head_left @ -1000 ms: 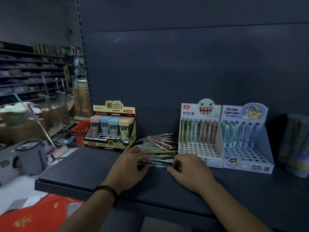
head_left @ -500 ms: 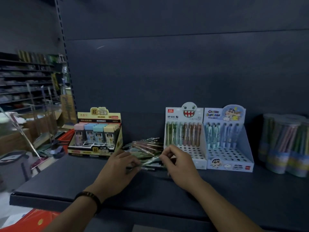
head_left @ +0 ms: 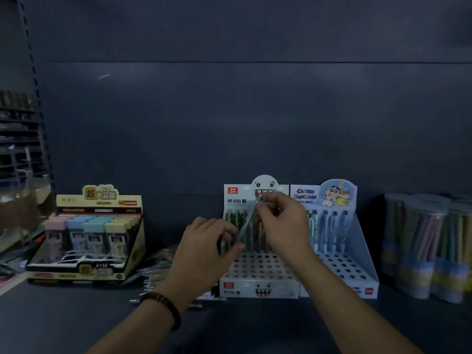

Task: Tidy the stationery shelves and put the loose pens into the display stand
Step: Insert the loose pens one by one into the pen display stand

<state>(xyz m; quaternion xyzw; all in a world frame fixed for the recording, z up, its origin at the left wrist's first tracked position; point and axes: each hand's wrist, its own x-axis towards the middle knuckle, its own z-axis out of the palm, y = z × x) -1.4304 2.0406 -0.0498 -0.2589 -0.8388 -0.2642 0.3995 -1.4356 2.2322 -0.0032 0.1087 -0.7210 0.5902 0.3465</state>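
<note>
- Right hand [head_left: 285,226] — fingertips pinch the upper end of one pen [head_left: 248,221].
- Left hand [head_left: 204,251] pinches its lower end.
- Pen tilted, raised before the white display stand [head_left: 258,287].
- Loose pens [head_left: 158,269] — piled just left of stand.

Both forearms are bare (no sleeves in view), and a dark beaded bracelet [head_left: 163,307] circles the left wrist.

Both hands have left the pile of loose pens [head_left: 158,272] on the shelf and have come up in front of the white display stand [head_left: 258,287]. One pen [head_left: 247,223] is now lifted and tilted. The right hand [head_left: 283,226] pinches its upper end and the left hand [head_left: 204,249] its lower end.
</note>
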